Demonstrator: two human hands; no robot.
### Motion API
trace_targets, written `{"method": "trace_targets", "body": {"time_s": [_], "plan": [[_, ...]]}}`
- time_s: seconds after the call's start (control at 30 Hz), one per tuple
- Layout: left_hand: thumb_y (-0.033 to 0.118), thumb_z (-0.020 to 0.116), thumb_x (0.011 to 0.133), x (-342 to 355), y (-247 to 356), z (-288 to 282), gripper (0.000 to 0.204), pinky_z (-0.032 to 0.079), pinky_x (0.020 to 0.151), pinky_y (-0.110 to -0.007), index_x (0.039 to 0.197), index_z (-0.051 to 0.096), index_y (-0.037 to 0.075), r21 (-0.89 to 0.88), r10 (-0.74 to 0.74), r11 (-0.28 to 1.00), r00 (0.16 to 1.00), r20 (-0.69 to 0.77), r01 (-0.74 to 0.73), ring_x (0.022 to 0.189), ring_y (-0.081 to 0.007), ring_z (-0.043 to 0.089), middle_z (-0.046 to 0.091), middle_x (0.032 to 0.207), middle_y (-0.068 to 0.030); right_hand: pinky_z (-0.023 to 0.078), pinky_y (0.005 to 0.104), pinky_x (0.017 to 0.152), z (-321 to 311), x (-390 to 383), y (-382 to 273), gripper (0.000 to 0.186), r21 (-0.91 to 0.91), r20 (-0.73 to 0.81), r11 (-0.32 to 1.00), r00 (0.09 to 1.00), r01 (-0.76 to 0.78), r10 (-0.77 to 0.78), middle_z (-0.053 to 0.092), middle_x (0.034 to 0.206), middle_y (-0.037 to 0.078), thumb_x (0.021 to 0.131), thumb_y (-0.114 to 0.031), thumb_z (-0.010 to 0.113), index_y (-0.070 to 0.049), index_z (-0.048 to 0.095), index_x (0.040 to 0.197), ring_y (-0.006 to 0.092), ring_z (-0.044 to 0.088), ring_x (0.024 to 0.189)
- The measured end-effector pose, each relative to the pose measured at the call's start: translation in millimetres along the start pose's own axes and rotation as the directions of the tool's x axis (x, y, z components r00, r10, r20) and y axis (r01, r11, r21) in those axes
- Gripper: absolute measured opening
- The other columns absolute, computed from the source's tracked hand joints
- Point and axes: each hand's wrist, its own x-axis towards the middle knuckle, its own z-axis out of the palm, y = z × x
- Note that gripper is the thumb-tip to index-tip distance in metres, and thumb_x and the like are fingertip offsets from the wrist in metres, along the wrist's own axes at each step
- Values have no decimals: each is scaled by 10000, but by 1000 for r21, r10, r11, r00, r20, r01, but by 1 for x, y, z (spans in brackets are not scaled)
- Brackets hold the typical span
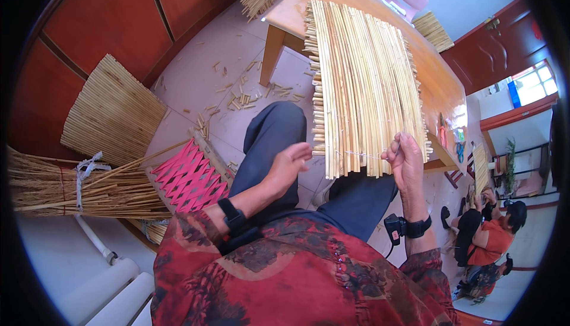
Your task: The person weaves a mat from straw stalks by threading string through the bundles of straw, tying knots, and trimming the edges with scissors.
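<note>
A mat of straw-coloured reed stalks [365, 82] lies on the wooden table, its near end jutting over the edge above my knees. Across that near end runs a thin white thread [356, 154]. My right hand [407, 160] is at the mat's near right corner, thumb and forefinger pinched on the thread's end. To the left of the mat my left hand [291, 164] hovers over my thigh, fingers stretched out with nothing in them, apart from the stalks. Black bands sit on both wrists.
Cut stalk pieces [240, 100] litter the tiled floor. At left are another reed mat [113, 112], a tied reed bundle [41, 186] and a pink-strapped stool [190, 177]. Scissors [442, 129] lie on the table's right side. Another person [490, 237] sits working at far right.
</note>
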Motion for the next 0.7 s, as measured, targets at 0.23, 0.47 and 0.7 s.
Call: {"method": "trace_targets", "body": {"time_s": [0.23, 0.47, 0.7], "plan": [[67, 541, 824, 46, -55, -5, 349, 415, 830, -305, 1161, 484, -5, -20, -135, 991, 991, 5, 136, 1041, -156, 489, 520, 1158, -73, 501, 296, 593, 4, -8, 2, 159, -92, -16, 995, 999, -30, 28, 476, 643, 24, 889, -184, 487, -27, 509, 879, 99, 477, 534], [111, 598, 802, 58, -36, 15, 245, 465, 671, -281, 1034, 569, 38, 11, -22, 1000, 953, 303, 20, 778, -123, 567, 604, 861, -42, 506, 279, 560, 13, -8, 6, 161, -100, -67, 990, 993, -101, 94, 483, 641, 22, 893, -178, 481, -25, 515, 856, 99, 484, 527], [141, 583, 821, 6, 44, -34, 148, 392, 468, -210, 870, 617, 5, 447, -282, 886, 906, 315, 121, 520, -64, 479, 515, 602, 0, 480, 250, 516, -3, -1, 8, 159, -41, -94, 997, 993, -70, 66, 473, 630, 17, 893, -174, 482, -22, 519, 861, 83, 446, 504]]}}
